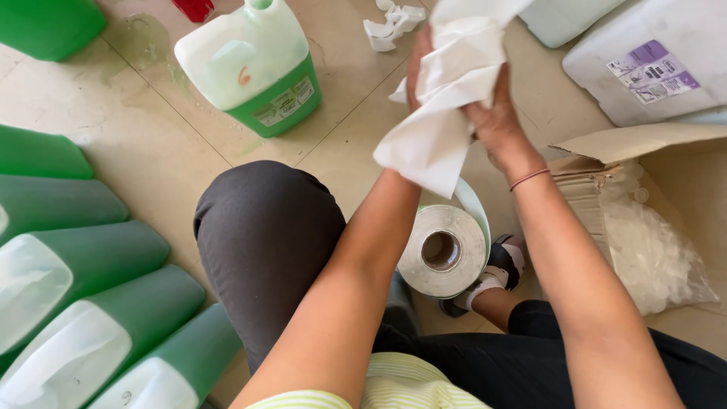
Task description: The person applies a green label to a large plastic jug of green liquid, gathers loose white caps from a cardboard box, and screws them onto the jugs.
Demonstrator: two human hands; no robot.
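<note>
Both hands, left hand and right hand, wiped themselves, fingers clamped on crumpled white paper towel; white paper roll below on floor.

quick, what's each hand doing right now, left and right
Left hand: closed on the white paper towel, mostly hidden behind it.
Right hand: closed, gripping the same paper towel from the other side.
</note>
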